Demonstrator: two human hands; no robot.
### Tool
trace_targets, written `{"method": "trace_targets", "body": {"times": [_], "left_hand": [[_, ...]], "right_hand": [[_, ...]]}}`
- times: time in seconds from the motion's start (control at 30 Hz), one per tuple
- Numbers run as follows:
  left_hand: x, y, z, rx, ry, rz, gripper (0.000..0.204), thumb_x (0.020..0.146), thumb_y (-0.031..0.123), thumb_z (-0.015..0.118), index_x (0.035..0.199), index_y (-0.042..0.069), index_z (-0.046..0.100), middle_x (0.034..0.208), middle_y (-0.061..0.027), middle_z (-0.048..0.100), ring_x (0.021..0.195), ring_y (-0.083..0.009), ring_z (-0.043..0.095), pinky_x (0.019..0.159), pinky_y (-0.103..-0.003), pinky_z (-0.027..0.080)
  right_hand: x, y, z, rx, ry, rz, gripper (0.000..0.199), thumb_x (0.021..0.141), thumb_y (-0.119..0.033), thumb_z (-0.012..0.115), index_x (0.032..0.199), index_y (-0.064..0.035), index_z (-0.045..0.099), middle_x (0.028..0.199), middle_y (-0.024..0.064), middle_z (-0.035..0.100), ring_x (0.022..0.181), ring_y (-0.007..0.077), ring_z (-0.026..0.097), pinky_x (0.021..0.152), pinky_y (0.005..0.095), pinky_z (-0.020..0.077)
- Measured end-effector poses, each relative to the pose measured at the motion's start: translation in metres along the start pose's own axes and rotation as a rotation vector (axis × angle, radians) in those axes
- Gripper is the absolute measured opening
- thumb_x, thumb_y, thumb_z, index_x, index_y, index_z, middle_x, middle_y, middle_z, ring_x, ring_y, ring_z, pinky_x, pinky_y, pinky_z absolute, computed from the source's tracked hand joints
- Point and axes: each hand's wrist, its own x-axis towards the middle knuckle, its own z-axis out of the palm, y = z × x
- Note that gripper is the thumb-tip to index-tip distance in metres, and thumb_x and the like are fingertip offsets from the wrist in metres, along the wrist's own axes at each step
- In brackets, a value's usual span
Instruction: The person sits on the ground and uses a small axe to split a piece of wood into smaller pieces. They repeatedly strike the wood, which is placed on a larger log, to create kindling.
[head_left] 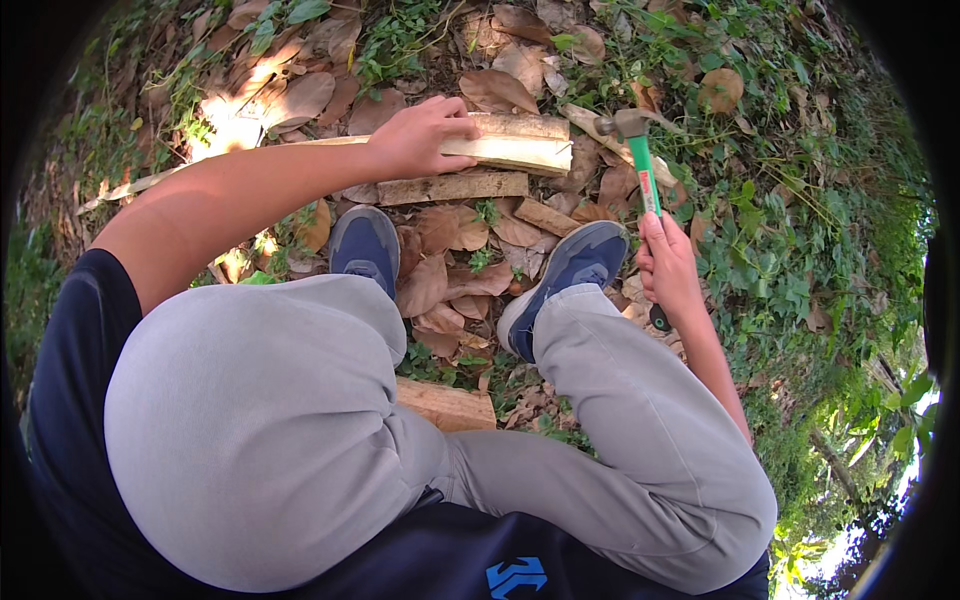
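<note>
My left hand (425, 138) is closed over a pale wooden plank (530, 152), its fingers wrapped across the upper side and its thumb on the near edge. A small dark mark, possibly a nail, shows near the plank's right end; it is too small to tell. In my right hand (668, 262) is a hammer (642, 165) with a green handle, gripped low near its black end. The metal hammer head points away from me, just right of the plank's end and apart from it. Beneath the plank, nearer me, lies a darker strip of wood (455, 188).
A short wood piece (546, 216) lies by my right blue shoe (575, 275). Another wood block (447, 405) sits between my legs. Behind the hammer, a narrow stick (600, 135) rests on dry leaves (500, 90). Green creepers (780, 240) cover the ground at the right.
</note>
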Motion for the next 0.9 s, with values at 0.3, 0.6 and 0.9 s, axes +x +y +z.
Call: {"method": "trace_targets", "body": {"times": [0.3,0.6,0.9], "left_hand": [[0.006,0.001,-0.003,0.035,-0.022,-0.006,0.037,0.085,0.032,0.081,0.111,0.01,0.067,0.109,-0.0066,0.06,0.107,-0.0288,0.06,0.086,-0.043,0.053],[0.011,0.006,-0.015,-0.071,-0.038,0.01,0.027,0.097,0.031,0.068,0.106,0.006,0.068,0.1,-0.0123,0.063,0.098,-0.0319,0.06,0.089,-0.045,0.05],[0.01,-0.033,-0.05,0.202,0.149,-0.543,0.023,0.091,0.032,0.072,0.101,0.011,0.072,0.091,-0.0046,0.073,0.084,-0.0269,0.072,0.074,-0.042,0.057]], "right_hand": [[0.003,0.018,-0.009,-0.238,-0.124,-0.099,0.04,0.111,-0.042,0.055,0.092,-0.0064,0.054,0.072,-0.0028,0.047,0.062,0.0062,0.043,0.054,0.0258,0.0359],[0.01,0.017,-0.015,-0.024,0.033,-0.014,0.037,0.112,-0.045,0.052,0.093,-0.0124,0.052,0.064,-0.0084,0.039,0.047,0.001,0.029,0.041,0.0229,0.0222],[0.014,0.027,-0.016,-0.052,0.051,-0.115,0.034,0.113,-0.044,0.047,0.098,-0.0138,0.051,0.065,-0.0079,0.04,0.041,0.0003,0.028,0.036,0.0213,0.0207]]}}
